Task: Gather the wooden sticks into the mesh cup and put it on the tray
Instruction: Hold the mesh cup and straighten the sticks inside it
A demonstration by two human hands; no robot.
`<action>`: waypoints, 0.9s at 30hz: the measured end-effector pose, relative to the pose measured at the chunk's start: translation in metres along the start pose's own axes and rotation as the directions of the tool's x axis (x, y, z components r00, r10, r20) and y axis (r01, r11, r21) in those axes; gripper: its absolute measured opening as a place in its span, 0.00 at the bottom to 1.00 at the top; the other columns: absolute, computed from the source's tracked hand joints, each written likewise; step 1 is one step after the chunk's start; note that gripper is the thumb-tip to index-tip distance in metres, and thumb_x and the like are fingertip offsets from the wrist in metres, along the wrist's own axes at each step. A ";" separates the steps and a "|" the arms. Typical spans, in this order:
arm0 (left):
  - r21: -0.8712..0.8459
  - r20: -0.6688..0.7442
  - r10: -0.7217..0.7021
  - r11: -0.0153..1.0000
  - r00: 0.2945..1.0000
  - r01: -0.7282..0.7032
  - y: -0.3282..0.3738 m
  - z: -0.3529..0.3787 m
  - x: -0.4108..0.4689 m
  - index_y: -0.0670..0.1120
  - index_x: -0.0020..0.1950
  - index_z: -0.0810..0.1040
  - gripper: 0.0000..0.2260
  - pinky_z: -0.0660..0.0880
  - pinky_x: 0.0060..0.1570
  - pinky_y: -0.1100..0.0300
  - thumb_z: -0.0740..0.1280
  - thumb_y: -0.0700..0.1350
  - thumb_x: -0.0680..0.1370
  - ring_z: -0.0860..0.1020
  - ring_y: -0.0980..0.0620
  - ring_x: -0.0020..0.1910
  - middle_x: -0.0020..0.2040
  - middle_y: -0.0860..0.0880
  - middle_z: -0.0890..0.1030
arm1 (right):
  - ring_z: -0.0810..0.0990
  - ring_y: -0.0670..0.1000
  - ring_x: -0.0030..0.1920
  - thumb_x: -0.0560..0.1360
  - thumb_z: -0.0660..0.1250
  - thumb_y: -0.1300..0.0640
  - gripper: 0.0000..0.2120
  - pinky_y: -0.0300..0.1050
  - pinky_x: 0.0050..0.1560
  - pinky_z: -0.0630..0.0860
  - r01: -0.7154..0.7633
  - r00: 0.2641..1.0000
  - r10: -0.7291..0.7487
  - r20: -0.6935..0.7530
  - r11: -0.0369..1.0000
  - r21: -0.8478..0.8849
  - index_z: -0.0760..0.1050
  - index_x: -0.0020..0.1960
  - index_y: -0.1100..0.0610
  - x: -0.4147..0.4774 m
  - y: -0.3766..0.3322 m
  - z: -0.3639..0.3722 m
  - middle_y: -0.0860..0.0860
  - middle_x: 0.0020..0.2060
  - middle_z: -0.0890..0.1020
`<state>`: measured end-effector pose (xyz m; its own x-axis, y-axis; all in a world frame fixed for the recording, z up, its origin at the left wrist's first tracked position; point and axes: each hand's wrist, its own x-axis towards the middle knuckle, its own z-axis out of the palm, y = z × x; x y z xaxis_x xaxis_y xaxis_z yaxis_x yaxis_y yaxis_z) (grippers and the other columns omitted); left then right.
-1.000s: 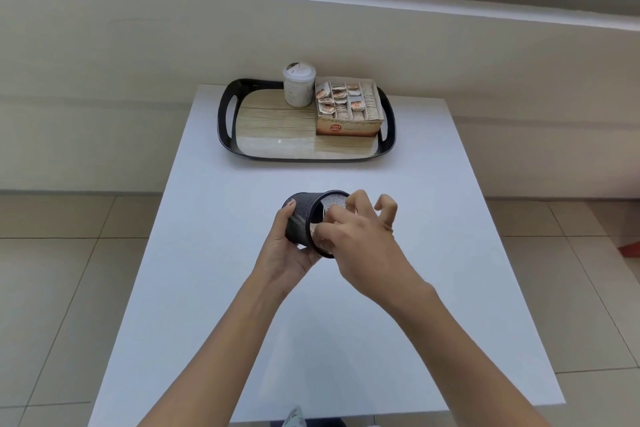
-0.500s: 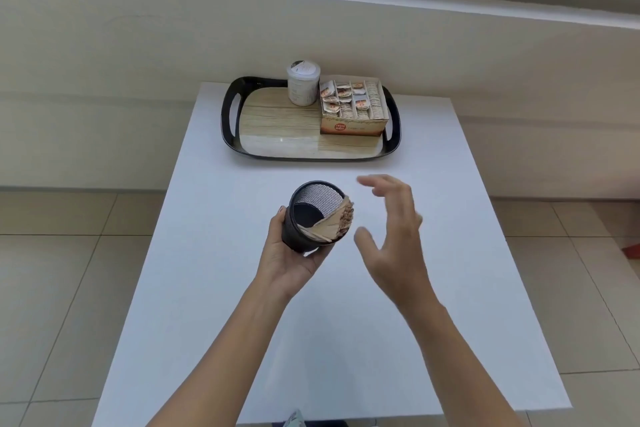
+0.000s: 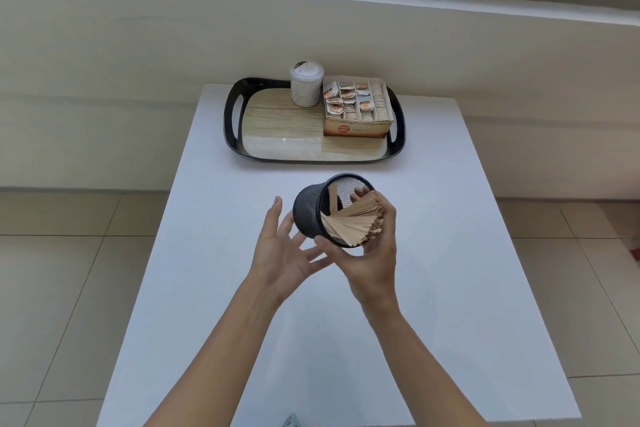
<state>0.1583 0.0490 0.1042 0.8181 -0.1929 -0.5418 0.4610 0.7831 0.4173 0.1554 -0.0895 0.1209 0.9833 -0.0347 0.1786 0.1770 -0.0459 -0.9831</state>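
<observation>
The black mesh cup (image 3: 308, 211) is held tilted above the middle of the white table (image 3: 311, 340), its mouth turned toward me. A bundle of flat wooden sticks (image 3: 353, 222) lies inside it, fanned against the lower right of the rim. My right hand (image 3: 374, 260) grips the cup, thumb on the near rim and fingers wrapped round the far side. My left hand (image 3: 280, 253) is spread just left of the cup, its fingers straight and at or near the mesh wall. The black tray (image 3: 230, 121) with a wood-pattern floor lies at the table's far end.
On the tray's back right stand a white lidded container (image 3: 306, 83) and a cardboard box of sachets (image 3: 356, 107); the tray's left and front floor is bare. A beige wall rises behind the table. Tiled floor lies on both sides.
The cup went from my left hand to my right. The right hand, open beside it half a second ago, now grips it, and the left hand has let go and spread.
</observation>
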 end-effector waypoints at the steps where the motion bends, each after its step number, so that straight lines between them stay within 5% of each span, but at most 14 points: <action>1: 0.001 -0.023 0.009 1.000 1.000 -0.009 0.002 0.000 -0.001 0.50 0.69 0.74 0.27 0.72 0.60 0.34 0.64 0.63 0.75 0.78 0.35 0.61 0.66 0.42 0.77 | 0.79 0.46 0.58 0.60 0.82 0.56 0.39 0.31 0.52 0.75 0.006 1.000 -0.006 -0.019 1.000 0.002 0.67 0.66 0.48 0.000 -0.001 0.002 0.45 0.57 0.78; 7: 0.021 -0.072 0.023 1.000 0.997 -0.021 0.005 0.000 -0.006 0.50 0.66 0.76 0.21 0.79 0.48 0.42 0.66 0.58 0.76 0.83 0.39 0.53 0.63 0.45 0.79 | 0.79 0.48 0.58 0.58 0.82 0.57 0.38 0.38 0.53 0.77 -0.068 0.992 0.078 -0.096 0.992 0.103 0.67 0.63 0.48 -0.001 -0.005 0.009 0.44 0.57 0.78; 12: -0.014 0.057 -0.024 1.000 0.998 0.025 0.006 0.012 -0.010 0.41 0.65 0.78 0.28 0.71 0.66 0.43 0.64 0.62 0.76 0.77 0.41 0.63 0.64 0.40 0.78 | 0.79 0.50 0.59 0.60 0.81 0.62 0.42 0.35 0.55 0.75 -0.054 0.998 0.054 0.043 0.999 0.002 0.62 0.64 0.41 -0.013 -0.009 0.012 0.47 0.58 0.77; 15: -0.057 0.025 0.023 0.998 0.999 -0.022 0.008 0.015 -0.010 0.41 0.63 0.78 0.26 0.69 0.67 0.43 0.65 0.60 0.76 0.76 0.41 0.64 0.65 0.40 0.78 | 0.71 0.52 0.67 0.65 0.71 0.66 0.39 0.42 0.66 0.70 0.078 0.984 -0.065 0.167 0.994 -0.075 0.56 0.70 0.53 -0.017 -0.023 0.006 0.53 0.65 0.69; 17: -0.072 -0.007 0.045 0.996 0.999 -0.045 0.009 0.015 -0.009 0.41 0.67 0.76 0.27 0.68 0.69 0.43 0.65 0.59 0.76 0.74 0.41 0.67 0.67 0.40 0.76 | 0.65 0.56 0.71 0.64 0.65 0.64 0.35 0.48 0.71 0.64 0.224 0.971 -0.205 0.124 0.961 -0.162 0.58 0.69 0.62 -0.020 -0.036 0.001 0.56 0.67 0.66; 19: -0.061 -0.033 0.060 0.996 0.998 -0.062 0.010 0.017 -0.009 0.41 0.70 0.73 0.29 0.69 0.68 0.44 0.65 0.59 0.75 0.73 0.41 0.68 0.68 0.40 0.75 | 0.68 0.54 0.69 0.65 0.61 0.64 0.27 0.49 0.68 0.64 0.368 0.926 -0.375 0.046 0.868 -0.333 0.65 0.65 0.62 -0.020 -0.049 -0.005 0.54 0.64 0.70; 21: -0.059 -0.027 0.055 0.997 0.998 -0.056 0.010 0.018 -0.010 0.40 0.66 0.76 0.28 0.77 0.59 0.48 0.66 0.59 0.75 0.78 0.43 0.61 0.64 0.40 0.78 | 0.73 0.50 0.62 0.69 0.60 0.65 0.19 0.46 0.61 0.62 0.480 0.856 -0.498 0.140 0.663 -0.574 0.73 0.59 0.56 -0.017 -0.059 -0.007 0.47 0.57 0.77; 24: -0.058 -0.008 0.046 0.997 0.999 -0.046 0.007 0.018 -0.012 0.40 0.55 0.80 0.22 0.81 0.46 0.55 0.65 0.59 0.76 0.80 0.44 0.54 0.54 0.41 0.82 | 0.71 0.49 0.58 0.70 0.58 0.66 0.18 0.47 0.52 0.57 0.603 0.771 -0.467 0.433 0.318 -0.732 0.81 0.53 0.52 -0.011 -0.064 -0.002 0.41 0.53 0.82; 27: -0.042 -0.016 0.078 0.996 0.997 -0.079 0.006 0.018 -0.012 0.41 0.53 0.81 0.21 0.81 0.48 0.56 0.66 0.59 0.76 0.80 0.45 0.55 0.52 0.42 0.83 | 0.67 0.50 0.58 0.68 0.55 0.65 0.21 0.48 0.50 0.56 0.643 0.747 -0.353 0.564 0.167 -0.747 0.80 0.53 0.50 -0.005 -0.067 -0.001 0.40 0.56 0.81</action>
<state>0.1574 0.0454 0.1270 0.8460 -0.1210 -0.5193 0.3799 0.8202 0.4277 0.1385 -0.0877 0.1854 0.6957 0.5530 0.4585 0.6302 -0.7762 -0.0201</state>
